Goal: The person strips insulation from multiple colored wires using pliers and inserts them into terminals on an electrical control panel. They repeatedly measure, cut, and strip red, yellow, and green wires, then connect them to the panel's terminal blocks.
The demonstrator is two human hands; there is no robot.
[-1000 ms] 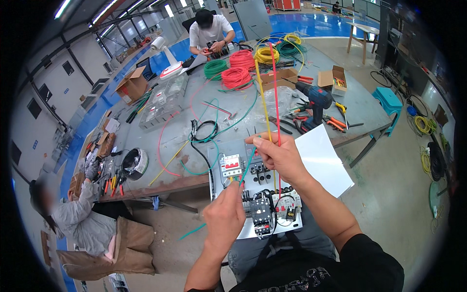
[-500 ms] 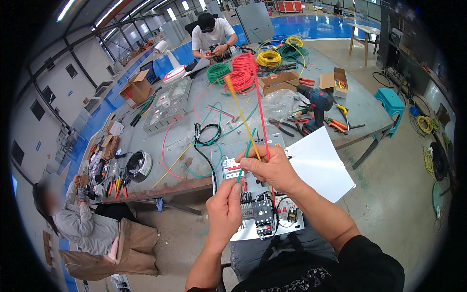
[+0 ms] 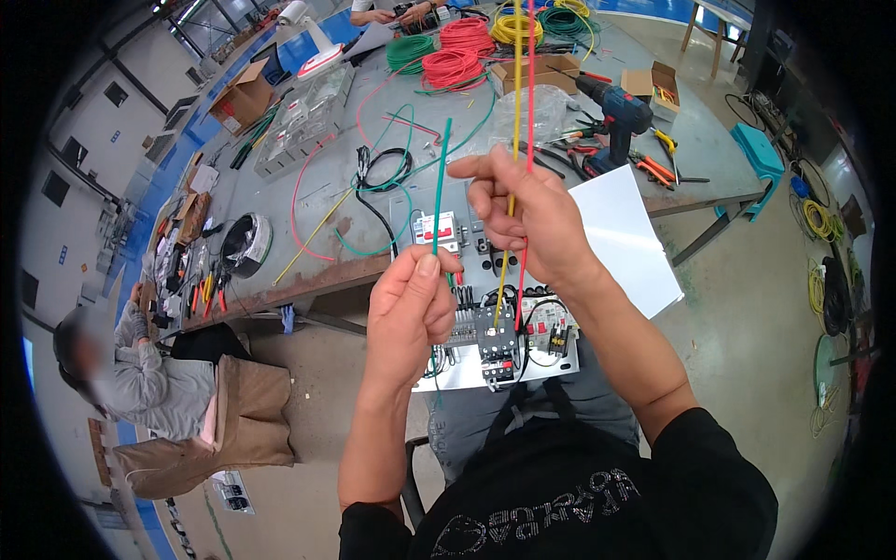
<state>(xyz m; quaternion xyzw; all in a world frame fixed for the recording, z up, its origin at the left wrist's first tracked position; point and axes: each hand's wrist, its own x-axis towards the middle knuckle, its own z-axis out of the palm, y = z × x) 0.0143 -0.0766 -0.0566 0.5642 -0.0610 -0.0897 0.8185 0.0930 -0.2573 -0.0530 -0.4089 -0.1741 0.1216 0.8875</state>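
Observation:
My left hand (image 3: 408, 303) pinches a green wire (image 3: 441, 187) between thumb and fingers. One end of it points up and the rest hangs below the fist. In my right hand (image 3: 546, 219) a yellow wire (image 3: 516, 84) and a red wire (image 3: 531, 75) stand upright, the index finger reaching out to the left. Both wires run down toward a black contactor (image 3: 495, 336) on a white mounting plate (image 3: 551, 367), which leans over my lap. A breaker with a red switch (image 3: 436, 231) sits higher on the plate, partly behind my hands.
A cordless drill (image 3: 621, 117), pliers and screwdrivers lie on the metal table (image 3: 364, 98) at right. Coils of red wire (image 3: 457, 67) and green wire (image 3: 409, 54) lie farther back. White paper sheets (image 3: 621, 238) rest beside the plate. A co-worker (image 3: 154, 378) sits at left.
My hands have moved apart, the left one taking the green wire away from the yellow and red ones. The view has tilted down, and the wires in my right hand now stand straighter.

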